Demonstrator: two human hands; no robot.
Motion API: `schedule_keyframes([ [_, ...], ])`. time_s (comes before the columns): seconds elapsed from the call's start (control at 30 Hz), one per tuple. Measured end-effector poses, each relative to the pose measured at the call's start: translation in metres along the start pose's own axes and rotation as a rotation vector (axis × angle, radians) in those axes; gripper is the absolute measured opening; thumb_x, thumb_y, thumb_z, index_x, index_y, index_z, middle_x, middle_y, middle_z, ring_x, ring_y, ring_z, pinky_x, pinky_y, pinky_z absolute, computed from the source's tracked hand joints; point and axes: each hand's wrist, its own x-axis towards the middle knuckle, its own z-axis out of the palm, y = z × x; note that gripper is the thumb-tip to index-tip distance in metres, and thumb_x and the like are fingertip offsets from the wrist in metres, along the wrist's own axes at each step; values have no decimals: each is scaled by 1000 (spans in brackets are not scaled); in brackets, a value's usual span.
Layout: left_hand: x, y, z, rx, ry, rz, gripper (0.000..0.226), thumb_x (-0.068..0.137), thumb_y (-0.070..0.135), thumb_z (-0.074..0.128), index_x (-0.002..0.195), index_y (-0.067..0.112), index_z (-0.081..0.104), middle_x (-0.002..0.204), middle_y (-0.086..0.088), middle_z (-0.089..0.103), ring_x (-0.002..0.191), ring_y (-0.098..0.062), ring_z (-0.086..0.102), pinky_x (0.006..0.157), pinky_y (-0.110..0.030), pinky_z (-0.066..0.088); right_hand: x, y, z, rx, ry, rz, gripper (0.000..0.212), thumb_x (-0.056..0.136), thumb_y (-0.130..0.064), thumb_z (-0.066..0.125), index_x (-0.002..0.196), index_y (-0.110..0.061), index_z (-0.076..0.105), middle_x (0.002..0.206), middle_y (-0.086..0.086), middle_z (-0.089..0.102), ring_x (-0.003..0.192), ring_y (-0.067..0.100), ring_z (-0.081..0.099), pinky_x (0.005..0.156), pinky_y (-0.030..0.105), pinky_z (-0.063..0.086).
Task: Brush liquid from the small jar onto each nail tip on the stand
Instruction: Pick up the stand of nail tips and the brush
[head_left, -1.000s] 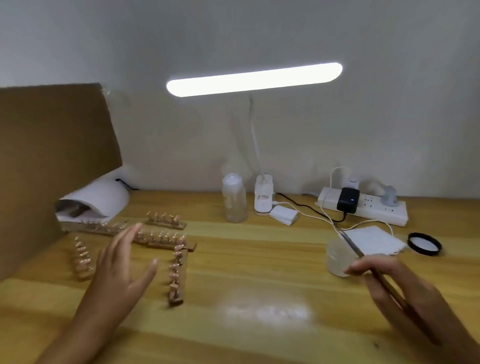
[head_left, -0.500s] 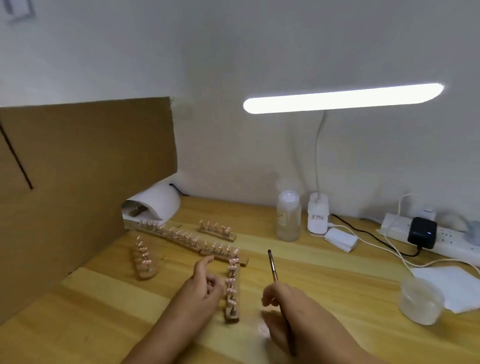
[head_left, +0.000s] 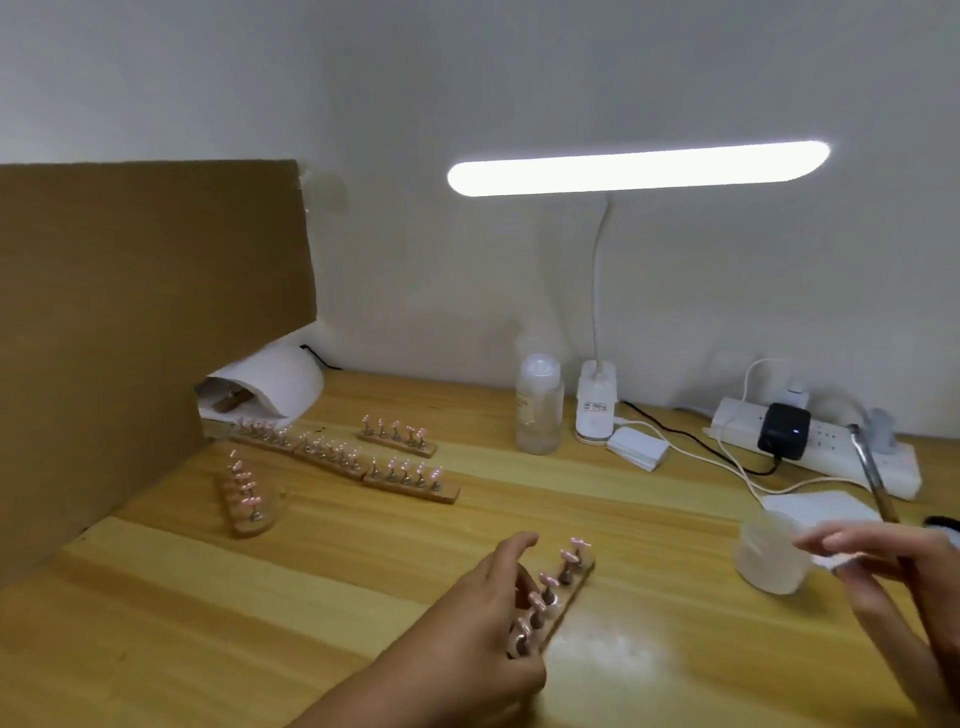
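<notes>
The narrow wooden stand (head_left: 558, 605) of pink nail tips (head_left: 549, 579) lies before you (light, easily nudged; hold its edges). Your left hand (head_left: 480, 618) curls against it; your right hand (head_left: 893, 566) pinches a thin brush (head_left: 872, 475) beside the small frosted jar (head_left: 771, 556).

Left hand (head_left: 467, 629) on nail stand (head_left: 558, 603)

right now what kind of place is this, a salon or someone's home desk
Most likely a small home or workshop desk for making press-on nails: wooden stands of pink nail tips, a clip-on desk lamp, a power strip.
</notes>
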Motion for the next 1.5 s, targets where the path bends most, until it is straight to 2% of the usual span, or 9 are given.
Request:
schedule_keyframes([
  [0.1, 24, 24, 21, 21, 6, 109, 84, 78, 28, 60, 145, 38, 11, 121, 15, 43, 87, -1, 43, 76, -9, 33, -3, 20, -8, 157, 186, 61, 27, 90, -18, 54, 110, -37, 53, 111, -13, 65, 108, 17, 61, 89, 35, 49],
  [0.2, 51, 43, 35, -8, 18, 159, 81, 80, 24, 61, 145, 35, 14, 118, 13, 44, 94, -4, 44, 80, -10, 34, -4, 31, -14, 257, 248, 126, 28, 94, -7, 52, 114, -27, 53, 116, 0, 63, 113, 19, 58, 90, 36, 48],
  [0.63, 74, 31, 54, -169, 18, 300, 57, 69, 27, 63, 120, 42, 42, 95, 17, 58, 88, -5, 56, 78, -10, 42, -10, 48, 2, 348, 39, 288, 44, 93, 7, 48, 121, -26, 45, 122, -4, 60, 121, 8, 54, 94, 25, 49],
  [0.83, 71, 38, 55, -173, -134, 424, 55, 73, 14, 57, 119, 41, 46, 108, 24, 62, 100, -5, 56, 83, -8, 41, -9, 49, 2, 342, -12, 319, 52, 93, 16, 39, 126, -23, 43, 119, 4, 60, 115, 7, 57, 96, 21, 47],
  [0.97, 69, 44, 65, -154, -95, 460, 57, 80, 16, 60, 125, 44, 41, 116, 23, 59, 101, 0, 55, 87, -11, 42, -9, 49, 0, 381, -30, 325, 50, 92, 21, 36, 126, -15, 45, 107, 9, 65, 102, 14, 64, 82, 24, 54],
  [1.07, 69, 45, 65, 10, 98, 470, 42, 82, 33, 65, 115, 46, 44, 105, 27, 51, 94, 6, 46, 81, -9, 39, -9, 46, -4, 418, -45, 317, 45, 93, 18, 38, 120, -14, 53, 95, 11, 69, 82, 24, 68, 66, 29, 57],
  [1.2, 63, 48, 63, 27, 88, 471, 16, 82, 36, 66, 96, 41, 60, 89, 20, 57, 90, 1, 48, 74, -11, 38, -9, 40, -6, 381, -20, 239, 39, 94, 16, 38, 119, -9, 54, 94, 10, 68, 82, 23, 67, 66, 30, 54],
  [1.3, 60, 57, 68, -36, 59, 458, 17, 82, 36, 66, 93, 47, 59, 87, 18, 61, 87, -1, 50, 73, -10, 36, -10, 39, -7, 387, 7, 215, 36, 95, 12, 38, 120, -9, 54, 93, 11, 68, 84, 23, 67, 68, 30, 54],
  [1.5, 58, 81, 84, -108, 85, 354, 14, 79, 43, 69, 89, 34, 68, 79, 20, 61, 87, -1, 52, 71, -12, 39, -12, 26, -7, 455, 201, 270, 31, 101, -26, 37, 119, -22, 61, 82, 11, 70, 75, 21, 68, 59, 26, 54],
])
